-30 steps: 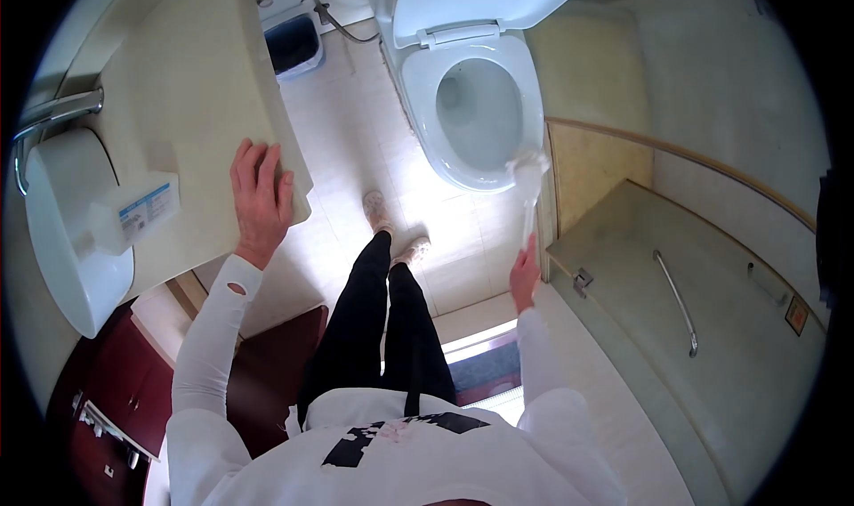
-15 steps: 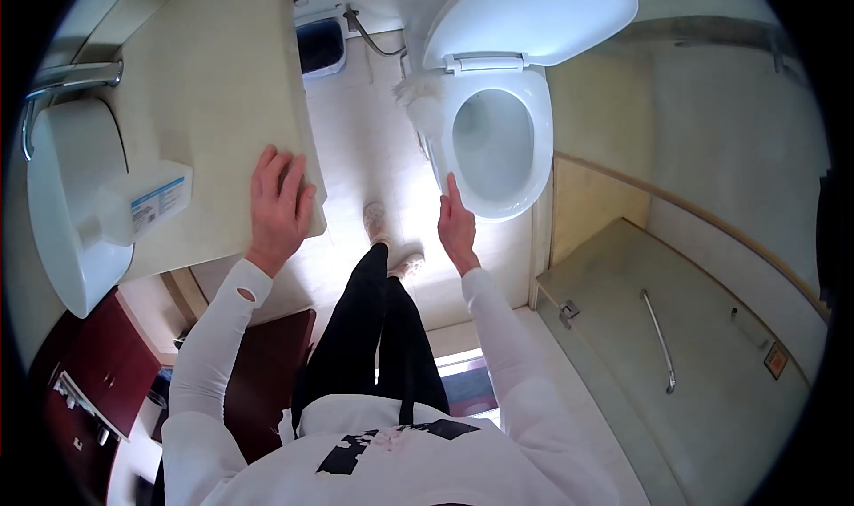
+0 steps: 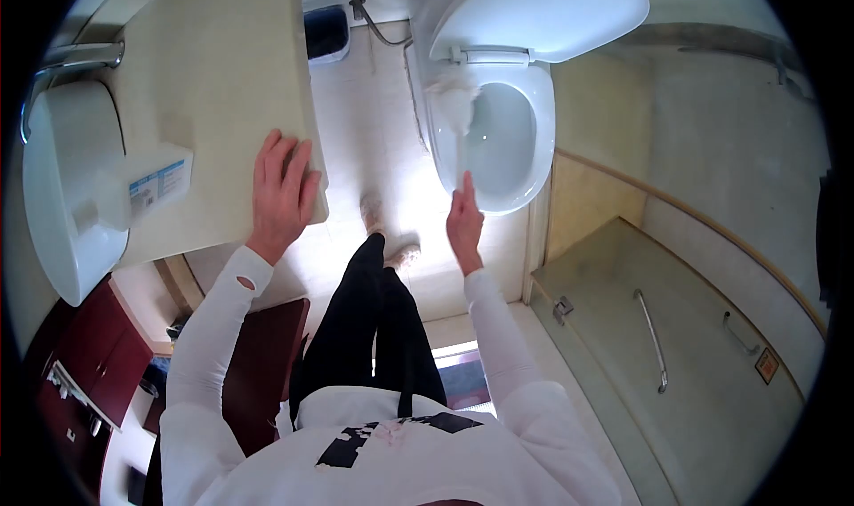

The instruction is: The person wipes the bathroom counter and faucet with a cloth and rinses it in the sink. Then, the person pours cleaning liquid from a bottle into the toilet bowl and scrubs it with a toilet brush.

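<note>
My right hand [image 3: 465, 228] is closed around the pale handle of a white toilet brush [image 3: 455, 110], its index finger stretched forward along it. The brush's fluffy head, blurred by motion, overlaps the left rear rim of the white toilet [image 3: 540, 163]. Behind the bowl the toilet lid [image 3: 543, 12] is raised. On the other side, my left hand [image 3: 283, 194] lies with fingers spread on the beige counter [image 3: 213, 61], near its right edge, holding nothing.
A white basin [image 3: 71, 194] and a white box with a blue-striped label [image 3: 160, 186] are at the left. A dark-lined bin [image 3: 326, 36] stands by the wall behind the counter. To the right is a glass door [image 3: 614, 319] with a metal handle [image 3: 651, 341].
My right hand has shifted slightly right, swinging the brush head from outside the toilet's left side to over its rim. My left hand stays on the counter.
</note>
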{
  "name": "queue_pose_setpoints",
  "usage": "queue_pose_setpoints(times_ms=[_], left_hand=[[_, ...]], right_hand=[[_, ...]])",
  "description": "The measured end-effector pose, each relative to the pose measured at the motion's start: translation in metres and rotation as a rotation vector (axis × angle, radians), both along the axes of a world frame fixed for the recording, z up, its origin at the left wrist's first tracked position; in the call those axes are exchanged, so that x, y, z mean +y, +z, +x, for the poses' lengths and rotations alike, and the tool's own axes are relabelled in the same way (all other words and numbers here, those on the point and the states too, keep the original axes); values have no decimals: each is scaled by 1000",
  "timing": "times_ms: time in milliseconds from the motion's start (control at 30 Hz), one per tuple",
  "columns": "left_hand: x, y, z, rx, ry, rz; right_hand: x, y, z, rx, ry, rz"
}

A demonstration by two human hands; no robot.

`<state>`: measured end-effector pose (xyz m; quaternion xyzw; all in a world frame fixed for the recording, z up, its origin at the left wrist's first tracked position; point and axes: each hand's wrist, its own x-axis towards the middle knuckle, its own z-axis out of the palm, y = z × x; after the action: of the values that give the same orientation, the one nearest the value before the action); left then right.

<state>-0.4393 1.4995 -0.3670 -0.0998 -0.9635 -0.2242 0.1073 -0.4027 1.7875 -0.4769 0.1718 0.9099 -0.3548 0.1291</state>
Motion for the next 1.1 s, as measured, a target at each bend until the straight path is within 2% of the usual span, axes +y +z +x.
queue_pose_setpoints(times_ms=[133,200,400,567,700,767,833,900,967,1000,1100], left_hand=[[1,0,1,-5,-12,24],[2,1,0,-8,0,11],[1,2,0,9,-21,-1],[7,9,5,86,-21,21],[67,14,34,44,-85,134],[112,-5,47,-84,-162,330],[159,-30,54,-207,-285,359],[199,-58,56,-312,-435,291],[230,-94,56,-434,-559,201],[244,-109,52,-472,-569,153],[289,-144,27,-566,-599,30]], right_hand=[[18,-6,-7,-107,-29,26],[24,3,9,-203,63,53],[66,29,116,-350,62,129],[128,40,187,-454,-29,383],[180,36,185,-493,-112,414],[200,15,169,-221,-169,399],[220,-1,138,-261,-226,416],[230,-16,130,-303,-284,432],[243,-38,130,-36,-357,337],[241,-35,128,-36,-358,334],[222,-10,138,-13,-585,43]])
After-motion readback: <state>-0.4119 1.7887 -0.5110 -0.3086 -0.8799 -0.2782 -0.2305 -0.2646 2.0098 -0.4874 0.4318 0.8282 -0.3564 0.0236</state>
